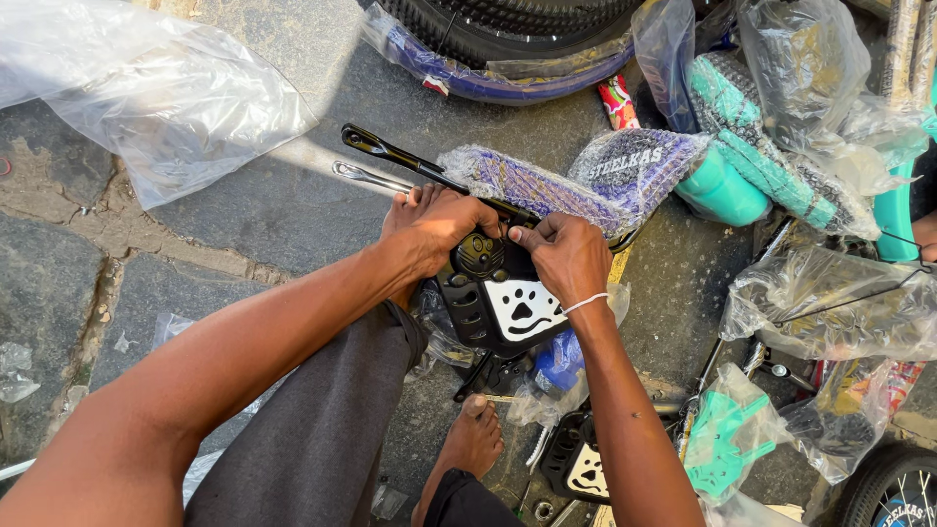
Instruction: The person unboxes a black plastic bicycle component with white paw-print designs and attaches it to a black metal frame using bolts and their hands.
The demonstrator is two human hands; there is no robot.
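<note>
Both my left hand (434, 222) and right hand (566, 256) clamp the black pedal (498, 298) mid-frame; feels stiff, light plastic, best held by its edges.

Two hands were at work, the left hand (436, 226) and the right hand (566, 256), with one bare foot (470, 441) below them. Two black paw-print chain guards (508, 303) lay there, two tyres (508, 24), and one teal plastic part (727, 447).
</note>
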